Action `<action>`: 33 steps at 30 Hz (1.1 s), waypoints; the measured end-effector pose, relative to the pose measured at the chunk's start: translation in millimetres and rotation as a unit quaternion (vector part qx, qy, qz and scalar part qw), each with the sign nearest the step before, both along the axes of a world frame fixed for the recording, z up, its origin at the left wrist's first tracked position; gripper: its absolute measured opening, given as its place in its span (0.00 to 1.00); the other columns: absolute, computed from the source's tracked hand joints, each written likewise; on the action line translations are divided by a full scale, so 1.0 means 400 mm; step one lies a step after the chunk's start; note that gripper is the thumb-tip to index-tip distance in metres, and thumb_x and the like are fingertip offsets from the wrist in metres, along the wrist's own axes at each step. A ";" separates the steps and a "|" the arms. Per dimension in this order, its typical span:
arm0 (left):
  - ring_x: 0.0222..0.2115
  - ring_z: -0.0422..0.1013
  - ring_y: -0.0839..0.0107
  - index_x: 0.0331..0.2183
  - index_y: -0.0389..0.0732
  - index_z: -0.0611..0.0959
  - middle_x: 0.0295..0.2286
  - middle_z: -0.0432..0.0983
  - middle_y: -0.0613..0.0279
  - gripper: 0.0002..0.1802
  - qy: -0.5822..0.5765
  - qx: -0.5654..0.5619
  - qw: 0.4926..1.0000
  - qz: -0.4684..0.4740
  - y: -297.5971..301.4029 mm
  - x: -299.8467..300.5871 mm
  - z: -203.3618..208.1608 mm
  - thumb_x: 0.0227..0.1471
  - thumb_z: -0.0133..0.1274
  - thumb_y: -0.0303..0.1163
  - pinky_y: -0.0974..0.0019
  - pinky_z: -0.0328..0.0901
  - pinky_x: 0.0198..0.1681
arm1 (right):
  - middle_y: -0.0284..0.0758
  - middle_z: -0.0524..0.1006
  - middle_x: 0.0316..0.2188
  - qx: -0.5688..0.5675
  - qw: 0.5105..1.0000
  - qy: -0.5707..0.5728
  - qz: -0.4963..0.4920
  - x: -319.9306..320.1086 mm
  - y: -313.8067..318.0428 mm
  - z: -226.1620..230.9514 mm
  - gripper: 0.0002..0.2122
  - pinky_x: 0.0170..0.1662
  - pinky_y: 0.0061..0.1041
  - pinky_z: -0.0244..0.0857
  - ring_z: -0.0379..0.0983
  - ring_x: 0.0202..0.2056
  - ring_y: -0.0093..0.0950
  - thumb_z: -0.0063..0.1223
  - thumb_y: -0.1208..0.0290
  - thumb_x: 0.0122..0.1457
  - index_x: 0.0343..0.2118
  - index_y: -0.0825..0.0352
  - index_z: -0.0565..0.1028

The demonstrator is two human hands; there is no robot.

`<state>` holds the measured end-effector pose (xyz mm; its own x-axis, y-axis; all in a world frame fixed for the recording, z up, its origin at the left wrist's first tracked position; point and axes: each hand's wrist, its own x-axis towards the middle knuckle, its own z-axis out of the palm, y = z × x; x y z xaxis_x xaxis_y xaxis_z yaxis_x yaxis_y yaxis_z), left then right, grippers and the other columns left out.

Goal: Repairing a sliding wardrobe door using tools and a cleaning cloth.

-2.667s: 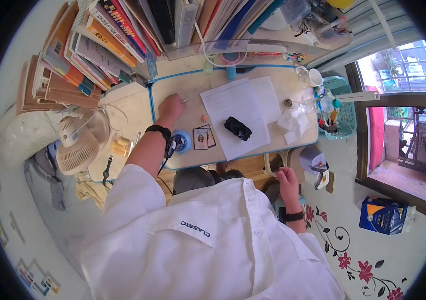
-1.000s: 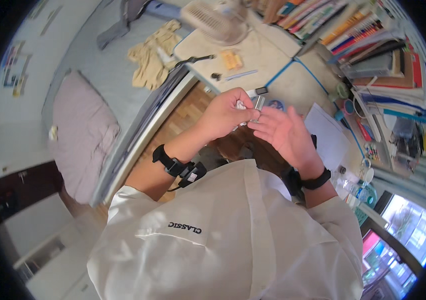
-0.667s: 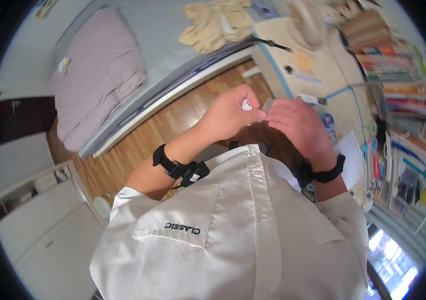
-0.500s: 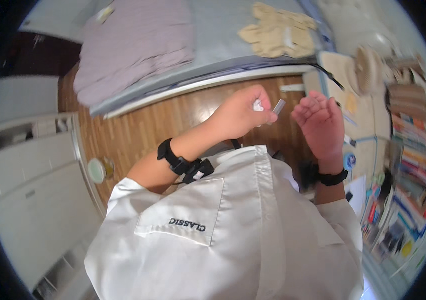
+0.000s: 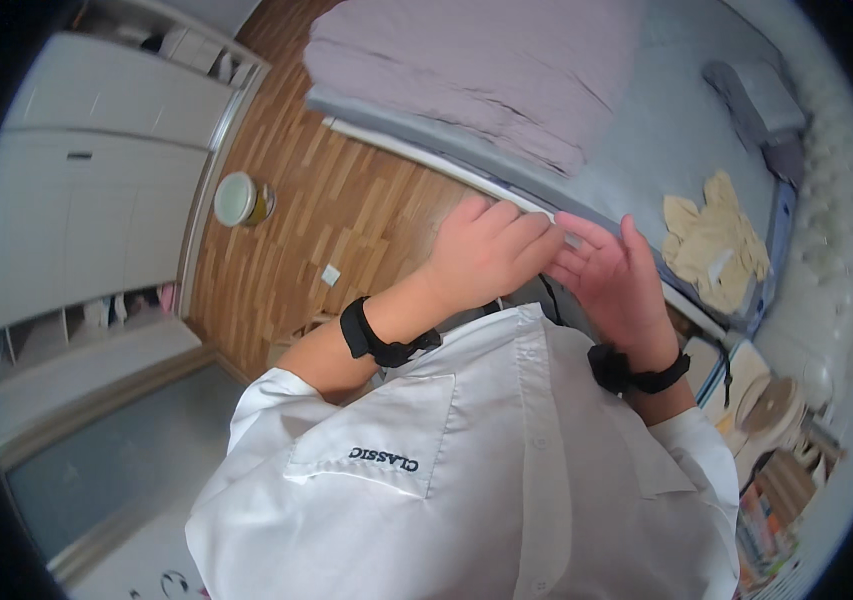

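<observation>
My left hand (image 5: 494,255) is closed, its back turned up and its fingers curled in over the right one's fingertips. What it holds is hidden inside the fist; the earlier view showed a small clear tube and something white and crumpled there. Palm up and slightly cupped, my right hand (image 5: 611,275) has its fingers stretched toward the left fist and its thumb apart. The two hands meet, or nearly meet, in front of my white shirt (image 5: 486,450). Black straps circle both wrists.
Beyond my hands is a bed with a mauve quilt (image 5: 476,70) and a beige garment (image 5: 711,240). A pale-lidded bucket (image 5: 236,199) stands on the wooden floor (image 5: 296,220), near a small white square (image 5: 330,275). White cabinets (image 5: 136,190) line the left; books (image 5: 766,525) sit at lower right.
My view has swung to the left, bringing in more of the cabinets and floor. My hands have come together, and the clear tube and white thing are out of sight.
</observation>
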<state>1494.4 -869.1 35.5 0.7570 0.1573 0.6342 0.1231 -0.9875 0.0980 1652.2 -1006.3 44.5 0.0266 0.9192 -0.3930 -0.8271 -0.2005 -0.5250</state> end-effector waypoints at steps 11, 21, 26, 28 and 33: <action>0.26 0.68 0.71 0.32 0.47 0.83 0.32 0.76 0.71 0.19 -0.091 0.052 0.983 0.151 0.262 -0.040 -0.021 0.30 0.67 0.36 0.69 0.57 0.25 | 0.44 0.61 0.63 0.097 0.955 0.063 0.272 0.060 0.453 -0.010 0.39 0.64 0.38 0.54 0.60 0.62 0.37 0.22 0.40 0.68 0.65 0.75 0.53; 0.29 0.69 0.69 0.33 0.46 0.83 0.34 0.76 0.70 0.19 -0.044 0.061 0.945 0.317 0.418 -0.195 -0.024 0.32 0.65 0.36 0.66 0.59 0.27 | 0.42 0.63 0.62 0.024 0.895 0.128 0.426 -0.048 0.795 -0.029 0.36 0.64 0.37 0.55 0.61 0.61 0.37 0.23 0.41 0.68 0.64 0.72 0.58; 0.31 0.70 0.67 0.34 0.45 0.83 0.35 0.77 0.68 0.20 -0.032 0.041 0.928 0.368 0.471 -0.381 -0.055 0.30 0.63 0.33 0.64 0.61 0.27 | 0.42 0.67 0.60 0.020 0.868 0.095 0.487 -0.217 0.926 -0.044 0.34 0.62 0.36 0.57 0.65 0.58 0.36 0.23 0.43 0.69 0.62 0.73 0.62; 0.28 0.71 0.66 0.33 0.44 0.84 0.33 0.78 0.67 0.20 -0.044 0.037 0.919 0.390 0.499 -0.476 -0.076 0.30 0.63 0.32 0.64 0.62 0.26 | 0.42 0.68 0.59 0.027 0.858 0.087 0.506 -0.307 0.978 -0.053 0.34 0.62 0.36 0.57 0.66 0.58 0.37 0.23 0.44 0.69 0.61 0.73 0.62; 0.29 0.72 0.69 0.34 0.48 0.84 0.33 0.77 0.68 0.20 -0.049 0.000 0.879 0.475 0.555 -0.776 -0.123 0.30 0.59 0.32 0.66 0.60 0.26 | 0.44 0.68 0.58 0.013 0.845 0.081 0.529 -0.585 1.095 -0.048 0.33 0.62 0.38 0.55 0.65 0.59 0.39 0.24 0.46 0.69 0.60 0.74 0.64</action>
<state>1184.0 -647.2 -13.7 0.2262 0.6880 0.6896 0.8827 -0.4442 0.1536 1418.2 -568.3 25.1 -0.8671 0.4029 -0.2928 -0.2531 -0.8628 -0.4377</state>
